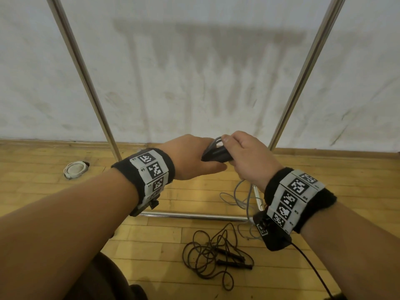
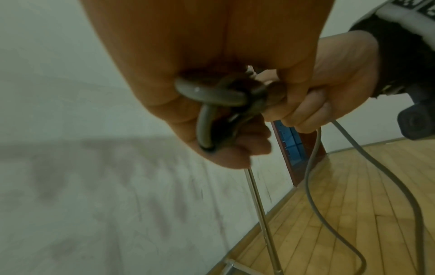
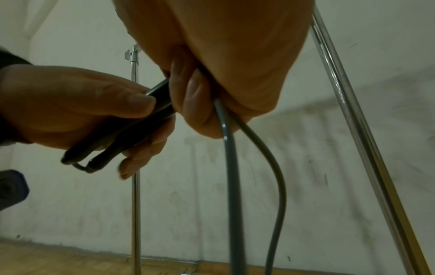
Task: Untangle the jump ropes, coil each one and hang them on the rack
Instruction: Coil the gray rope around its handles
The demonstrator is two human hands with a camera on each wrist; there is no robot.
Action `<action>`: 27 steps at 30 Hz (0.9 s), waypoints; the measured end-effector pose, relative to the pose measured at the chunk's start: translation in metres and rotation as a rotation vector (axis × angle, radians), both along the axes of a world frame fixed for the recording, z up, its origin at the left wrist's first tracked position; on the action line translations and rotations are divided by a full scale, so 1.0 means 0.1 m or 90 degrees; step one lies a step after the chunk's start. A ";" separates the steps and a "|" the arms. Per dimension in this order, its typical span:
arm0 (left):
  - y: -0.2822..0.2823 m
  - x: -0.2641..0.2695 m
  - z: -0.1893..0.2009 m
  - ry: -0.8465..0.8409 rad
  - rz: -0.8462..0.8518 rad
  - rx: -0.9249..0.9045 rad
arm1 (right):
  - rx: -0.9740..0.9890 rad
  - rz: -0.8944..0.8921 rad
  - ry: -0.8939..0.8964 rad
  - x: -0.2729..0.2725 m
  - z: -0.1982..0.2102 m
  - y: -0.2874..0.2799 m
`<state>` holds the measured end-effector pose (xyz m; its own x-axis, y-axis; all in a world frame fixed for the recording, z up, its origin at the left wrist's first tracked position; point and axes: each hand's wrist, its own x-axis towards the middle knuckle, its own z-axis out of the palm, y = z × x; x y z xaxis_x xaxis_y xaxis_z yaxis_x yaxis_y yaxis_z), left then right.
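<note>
Both hands meet in front of the rack (image 1: 86,87). My left hand (image 1: 201,158) grips the two black handles (image 1: 217,156) of the grey jump rope, side by side; the right wrist view shows those handles (image 3: 132,130) in its fingers. My right hand (image 1: 238,148) holds the grey rope (image 3: 229,167) where it leaves the handles, with a loop (image 1: 216,141) sticking up past the thumb. Two grey strands (image 1: 245,198) hang down to the floor. A black jump rope (image 1: 216,254) lies in a loose tangle on the floor below, handles together.
The rack has two slanted metal poles (image 1: 303,83) and a base bar (image 1: 194,216) on the wooden floor, in front of a white wall. A round white fitting (image 1: 75,168) sits on the floor at the left. A black cable (image 1: 311,265) trails from my right wristband.
</note>
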<state>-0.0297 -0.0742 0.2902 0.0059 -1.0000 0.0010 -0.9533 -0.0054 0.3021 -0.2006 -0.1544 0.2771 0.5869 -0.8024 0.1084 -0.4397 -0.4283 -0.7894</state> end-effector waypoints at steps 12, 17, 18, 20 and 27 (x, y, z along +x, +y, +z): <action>0.03 0.08 -0.07 -0.134 -0.006 0.028 | -0.107 0.122 0.170 -0.31 0.34 -0.20; 0.03 0.07 -0.08 -0.159 -0.032 0.049 | -0.139 0.187 0.222 -0.40 0.38 -0.23; 0.03 0.07 -0.09 -0.154 -0.038 0.054 | -0.141 0.188 0.225 -0.42 0.38 -0.24; 0.03 0.06 -0.10 -0.136 -0.047 0.060 | -0.139 0.184 0.220 -0.42 0.35 -0.25; 0.06 -0.01 -0.09 -0.111 -0.059 0.053 | -0.150 0.166 0.189 -0.45 0.37 -0.26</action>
